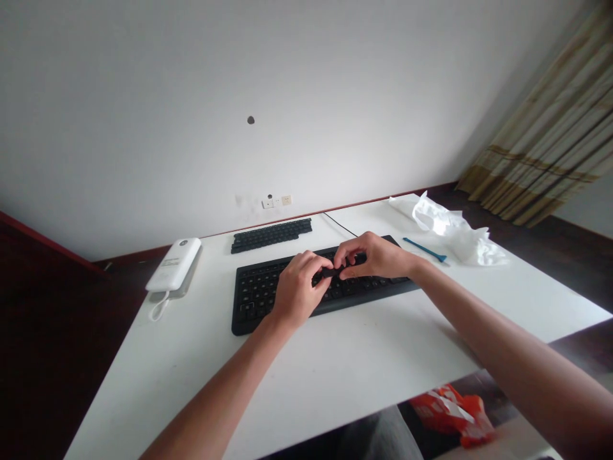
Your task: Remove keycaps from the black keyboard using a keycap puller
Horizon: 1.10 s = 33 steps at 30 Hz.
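A black keyboard [268, 324] lies on the white table, and its left part shows bare key sockets where caps are off. Above its middle my left hand [301, 281] pinches one end of a small black keycap [329, 273] between thumb and fingers. The fingertips of my right hand [376, 257] close on the other end of the same piece. Both hands cover part of the keyboard, and the fingers hide much of the keycap. Behind the keyboard, rows of loose black keycaps [272, 236] are laid out in key order.
To the left a white power bank [173, 265] with a looped cable rests on the table [306, 377]. On the right are a blue pry tool [424, 249] and crumpled white tissue or plastic [450, 230]. A red bag [453, 412] lies below the front edge.
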Tool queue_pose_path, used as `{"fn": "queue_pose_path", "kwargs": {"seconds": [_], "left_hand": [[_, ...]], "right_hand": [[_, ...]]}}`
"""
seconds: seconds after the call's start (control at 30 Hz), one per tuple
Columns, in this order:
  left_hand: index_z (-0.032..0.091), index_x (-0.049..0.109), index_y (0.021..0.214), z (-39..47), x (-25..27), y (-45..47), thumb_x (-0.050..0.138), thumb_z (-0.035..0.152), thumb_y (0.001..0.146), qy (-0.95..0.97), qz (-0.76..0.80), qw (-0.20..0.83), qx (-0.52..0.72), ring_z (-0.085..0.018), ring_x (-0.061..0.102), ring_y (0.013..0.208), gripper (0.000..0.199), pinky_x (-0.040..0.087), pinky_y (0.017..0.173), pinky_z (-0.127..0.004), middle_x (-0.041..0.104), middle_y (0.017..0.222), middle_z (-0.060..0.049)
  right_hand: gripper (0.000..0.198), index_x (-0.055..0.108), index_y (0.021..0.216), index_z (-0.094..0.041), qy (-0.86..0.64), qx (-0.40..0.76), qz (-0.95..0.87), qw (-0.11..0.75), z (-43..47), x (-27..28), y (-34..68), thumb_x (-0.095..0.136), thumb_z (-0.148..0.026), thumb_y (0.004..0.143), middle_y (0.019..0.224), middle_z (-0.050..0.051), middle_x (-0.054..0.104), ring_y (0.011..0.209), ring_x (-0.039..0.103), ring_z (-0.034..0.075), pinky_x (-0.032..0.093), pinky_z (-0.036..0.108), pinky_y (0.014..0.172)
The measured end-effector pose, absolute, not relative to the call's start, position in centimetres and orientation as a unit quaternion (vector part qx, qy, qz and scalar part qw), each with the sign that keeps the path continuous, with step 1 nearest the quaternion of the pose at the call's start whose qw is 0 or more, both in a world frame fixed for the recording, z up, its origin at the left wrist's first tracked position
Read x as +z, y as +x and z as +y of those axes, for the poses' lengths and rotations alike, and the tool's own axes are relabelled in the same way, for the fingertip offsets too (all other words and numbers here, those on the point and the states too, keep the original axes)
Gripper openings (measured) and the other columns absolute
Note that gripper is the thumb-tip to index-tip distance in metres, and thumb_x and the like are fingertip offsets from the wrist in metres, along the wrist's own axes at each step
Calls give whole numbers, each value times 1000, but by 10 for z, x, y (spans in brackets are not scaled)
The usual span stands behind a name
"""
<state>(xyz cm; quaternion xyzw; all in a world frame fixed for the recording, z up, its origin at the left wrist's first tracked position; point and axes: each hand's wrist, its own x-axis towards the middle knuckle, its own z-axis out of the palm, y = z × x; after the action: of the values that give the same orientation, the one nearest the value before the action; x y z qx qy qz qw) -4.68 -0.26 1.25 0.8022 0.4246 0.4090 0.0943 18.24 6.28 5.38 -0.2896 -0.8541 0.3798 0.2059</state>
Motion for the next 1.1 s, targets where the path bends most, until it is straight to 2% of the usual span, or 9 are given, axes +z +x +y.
{"fn": "queue_pose_path", "kwargs": {"seconds": [0.17,0.37,0.6,0.73,0.83,0.93,1.03,1.1], "left_hand": [[23,65,103,-2,12,-46,73,20,89,800,424,119,408,-19,62,88,17,51,80,-31,65,92,-2],[23,68,104,-1,10,-46,72,16,90,762,445,169,440,-14,55,73,16,48,71,-28,66,91,0],[23,68,103,0,10,-48,73,15,90,765,425,158,457,-14,57,78,16,48,75,-27,65,93,-1],[23,68,111,1,10,-49,70,18,94,765,423,149,462,-13,55,75,18,47,74,-26,64,92,-1],[22,69,103,1,10,-50,62,20,98,765,429,139,460,-14,56,75,8,45,73,-26,63,86,-1],[21,69,97,1,10,-50,62,24,99,759,441,141,458,-14,57,75,8,45,73,-26,62,82,-1],[19,70,107,2,9,-50,64,34,99,722,449,205,484,-14,58,71,18,46,69,-25,66,82,-1],[18,72,106,3,9,-50,63,40,99,693,437,278,502,-14,62,72,25,48,69,-25,71,86,-4]], "right_hand": [[27,78,102,-24,-318,335,-858,224,62,57,182,79,-42,82,92,2,77,79,64,18,50,31,74],[30,80,101,-24,-332,345,-846,235,60,58,179,81,-45,80,89,2,77,79,65,18,52,31,74],[24,78,93,-20,-348,387,-807,278,59,50,171,80,-40,80,87,4,77,76,67,17,51,30,69],[24,78,96,-21,-353,396,-790,308,61,48,172,79,-39,81,88,4,77,81,70,20,54,33,75],[27,77,95,-20,-346,417,-766,345,68,47,177,80,-43,80,92,5,77,87,72,22,57,36,82],[31,77,94,-19,-351,441,-741,364,73,47,182,84,-45,77,94,6,77,88,73,23,58,37,83],[32,79,97,-20,-337,462,-737,360,73,47,182,84,-45,76,98,6,79,92,74,23,58,37,89],[32,79,100,-21,-317,479,-741,349,70,47,178,82,-44,79,100,6,79,96,74,23,57,38,92]]}}
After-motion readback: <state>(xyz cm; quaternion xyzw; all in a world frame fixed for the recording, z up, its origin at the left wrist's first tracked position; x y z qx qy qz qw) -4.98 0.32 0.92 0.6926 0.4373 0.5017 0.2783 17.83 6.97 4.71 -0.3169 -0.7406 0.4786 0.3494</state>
